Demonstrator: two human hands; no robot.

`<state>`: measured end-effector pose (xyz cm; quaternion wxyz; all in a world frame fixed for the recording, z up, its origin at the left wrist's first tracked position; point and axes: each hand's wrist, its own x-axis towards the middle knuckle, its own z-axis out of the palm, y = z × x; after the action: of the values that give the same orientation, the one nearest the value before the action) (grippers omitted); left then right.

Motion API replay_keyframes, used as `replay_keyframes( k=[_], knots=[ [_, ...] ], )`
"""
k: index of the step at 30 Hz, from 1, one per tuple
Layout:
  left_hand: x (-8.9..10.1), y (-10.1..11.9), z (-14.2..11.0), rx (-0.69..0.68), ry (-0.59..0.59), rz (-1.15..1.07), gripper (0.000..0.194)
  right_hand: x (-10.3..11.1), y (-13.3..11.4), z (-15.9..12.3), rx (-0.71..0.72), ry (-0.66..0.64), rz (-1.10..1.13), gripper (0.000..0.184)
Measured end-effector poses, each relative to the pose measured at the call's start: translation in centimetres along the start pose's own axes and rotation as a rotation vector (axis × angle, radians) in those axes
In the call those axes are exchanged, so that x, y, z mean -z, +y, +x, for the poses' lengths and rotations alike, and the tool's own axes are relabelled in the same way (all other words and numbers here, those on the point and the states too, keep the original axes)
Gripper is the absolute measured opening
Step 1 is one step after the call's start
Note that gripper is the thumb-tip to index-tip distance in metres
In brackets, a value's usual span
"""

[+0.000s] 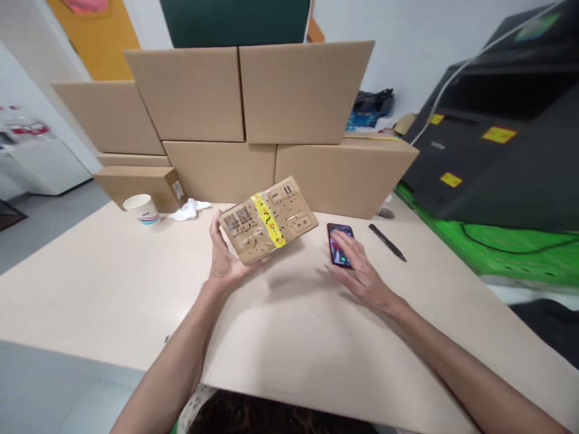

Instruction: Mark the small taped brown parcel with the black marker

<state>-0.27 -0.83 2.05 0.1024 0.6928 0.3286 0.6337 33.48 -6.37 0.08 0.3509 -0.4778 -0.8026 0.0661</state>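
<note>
My left hand (225, 260) grips a small flat cardboard parcel (268, 219) from below and holds it tilted above the table. A yellow tape strip crosses the parcel's top, and printed codes and symbols show on it. My right hand (362, 269) lies open on the table with its fingers stretched over a smartphone (338, 241) whose screen is lit. The fingertips touch the phone's screen.
Large cardboard boxes (298, 96) are stacked along the far side of the beige table (113, 289). A paper cup (142, 208) and a crumpled white tissue (189, 210) sit at the left. A black pen (387, 242) lies right of the phone. A dark printer (502, 120) stands at the right.
</note>
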Motion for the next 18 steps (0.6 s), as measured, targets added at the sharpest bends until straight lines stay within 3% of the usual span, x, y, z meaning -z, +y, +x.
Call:
replay_keyframes(
  k=[7,13,16,18],
  knots=[
    [0.7,1.2,0.3,0.309,0.069,-0.34,0.111,-3.0,-4.5,5.8,-0.102,-0.004,0.449,0.1],
    [0.6,1.7,0.9,0.378,0.065,-0.549,0.101,-2.7,-6.1,8.2,-0.127,-0.022,0.603,0.082],
    [0.4,1.8,0.5,0.427,-0.035,-0.591,0.091,-3.1,-6.0,8.0,-0.162,-0.005,0.634,0.075],
    [0.3,1.9,0.0,0.476,-0.127,-0.563,0.095,-3.9,-6.1,7.7,-0.209,0.042,0.692,0.075]
  ],
)
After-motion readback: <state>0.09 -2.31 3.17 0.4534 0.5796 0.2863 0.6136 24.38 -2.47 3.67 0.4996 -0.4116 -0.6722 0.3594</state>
